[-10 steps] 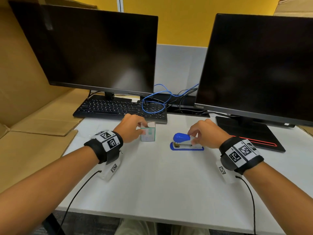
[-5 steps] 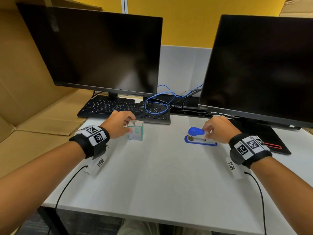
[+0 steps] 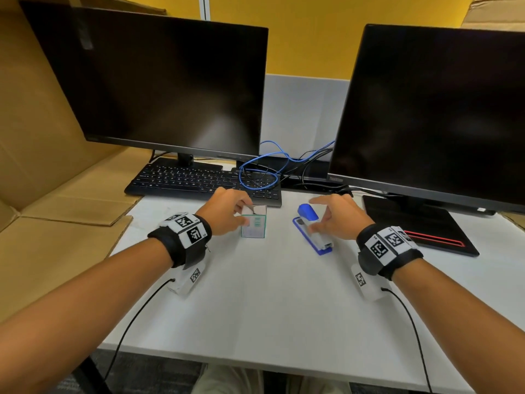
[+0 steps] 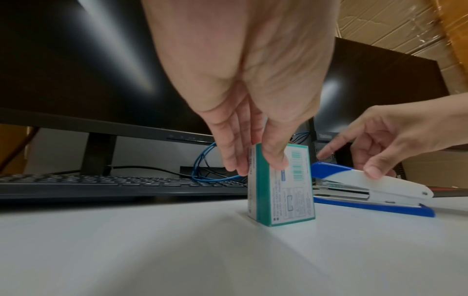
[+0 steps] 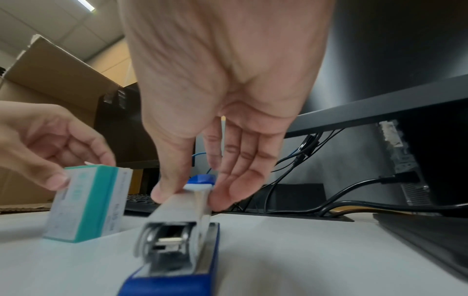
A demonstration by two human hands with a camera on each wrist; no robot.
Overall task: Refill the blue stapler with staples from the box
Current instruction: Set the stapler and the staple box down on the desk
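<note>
Since a moment ago you've swung the blue stapler (image 3: 312,228) end-on toward you; your right hand (image 3: 338,217) pinches its white top, your left hand (image 3: 224,214) pinches the upright staple box (image 3: 253,223) beside it — careless tugging tips it, spilling staples

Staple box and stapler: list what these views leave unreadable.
- Staple box contents: hidden in every view by its walls and the left hand.
- Box print: blurred, left wrist view.
- Stapler staple channel: blurred, right wrist view; partly covered by the right hand in the head view.
</note>
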